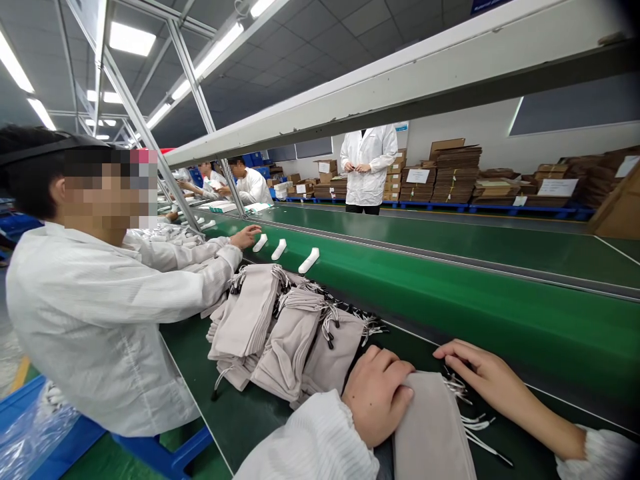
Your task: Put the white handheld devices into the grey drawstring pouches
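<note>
Left hand: curled at the pouch edge; we cannot tell its grip.
Right hand: loose, near the cords.
Care: we should keep cords untangled, fabric flat.

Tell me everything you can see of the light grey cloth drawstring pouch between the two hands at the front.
The light grey cloth drawstring pouch looks soft, matte and roughly rectangular. It lies flat on the dark green work surface, its near end cut off by the picture. White cords with dark tips spread at its right. The left hand is at its left edge; the right hand is by the cords. Whether more pouches lie beneath is unclear.
</note>
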Demonstrator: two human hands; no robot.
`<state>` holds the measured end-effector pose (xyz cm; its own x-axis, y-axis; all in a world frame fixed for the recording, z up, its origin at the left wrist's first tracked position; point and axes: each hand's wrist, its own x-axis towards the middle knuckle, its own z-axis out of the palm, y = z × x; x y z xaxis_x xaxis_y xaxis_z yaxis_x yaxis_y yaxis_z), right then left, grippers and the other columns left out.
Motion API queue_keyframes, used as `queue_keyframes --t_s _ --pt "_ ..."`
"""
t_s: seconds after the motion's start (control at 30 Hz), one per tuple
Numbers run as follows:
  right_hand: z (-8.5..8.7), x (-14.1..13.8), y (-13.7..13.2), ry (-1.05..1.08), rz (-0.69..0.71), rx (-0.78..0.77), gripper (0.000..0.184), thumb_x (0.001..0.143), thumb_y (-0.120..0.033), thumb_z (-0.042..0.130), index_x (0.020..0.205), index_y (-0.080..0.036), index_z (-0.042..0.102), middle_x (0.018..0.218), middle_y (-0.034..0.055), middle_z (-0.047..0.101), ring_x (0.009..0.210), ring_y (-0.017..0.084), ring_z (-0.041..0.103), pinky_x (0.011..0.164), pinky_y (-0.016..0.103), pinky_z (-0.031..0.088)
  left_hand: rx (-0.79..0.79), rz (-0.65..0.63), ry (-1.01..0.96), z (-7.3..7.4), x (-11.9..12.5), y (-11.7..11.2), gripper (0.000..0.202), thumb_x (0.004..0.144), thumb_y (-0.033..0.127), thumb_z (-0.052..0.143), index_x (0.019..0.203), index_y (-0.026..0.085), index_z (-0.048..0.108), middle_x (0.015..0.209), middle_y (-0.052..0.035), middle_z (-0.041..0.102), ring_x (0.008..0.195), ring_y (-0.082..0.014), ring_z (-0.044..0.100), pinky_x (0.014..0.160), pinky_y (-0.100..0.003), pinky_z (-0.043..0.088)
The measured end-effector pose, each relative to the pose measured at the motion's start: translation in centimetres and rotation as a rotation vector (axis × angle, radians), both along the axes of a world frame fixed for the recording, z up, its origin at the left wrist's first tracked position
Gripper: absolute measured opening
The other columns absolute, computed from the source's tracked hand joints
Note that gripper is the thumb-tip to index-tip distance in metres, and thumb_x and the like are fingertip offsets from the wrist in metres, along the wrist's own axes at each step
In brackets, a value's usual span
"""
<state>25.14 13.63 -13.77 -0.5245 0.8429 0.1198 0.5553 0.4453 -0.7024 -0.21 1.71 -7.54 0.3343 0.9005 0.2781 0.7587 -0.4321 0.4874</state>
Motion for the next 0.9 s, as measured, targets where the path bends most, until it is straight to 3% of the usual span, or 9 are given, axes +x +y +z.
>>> queue_keyframes --t_s 0.9 --pt "0.62 -0.18 -0.3 0.011 -0.006 0.049 0.039 0.098 -0.056 0.044 0.101 -0.03 0.073 0.109 0.0045 0.072 0.102 0.026 0.068 0.088 0.035 0.053 -0.003 -0.004 0.005 0.11 0.04 -0.06 0.032 0.091 0.02 0.058 0.123 0.024 0.06 0.113 -0.0048 0.061 0.106 -0.0227 0.052 0.096 -0.038 0.048"
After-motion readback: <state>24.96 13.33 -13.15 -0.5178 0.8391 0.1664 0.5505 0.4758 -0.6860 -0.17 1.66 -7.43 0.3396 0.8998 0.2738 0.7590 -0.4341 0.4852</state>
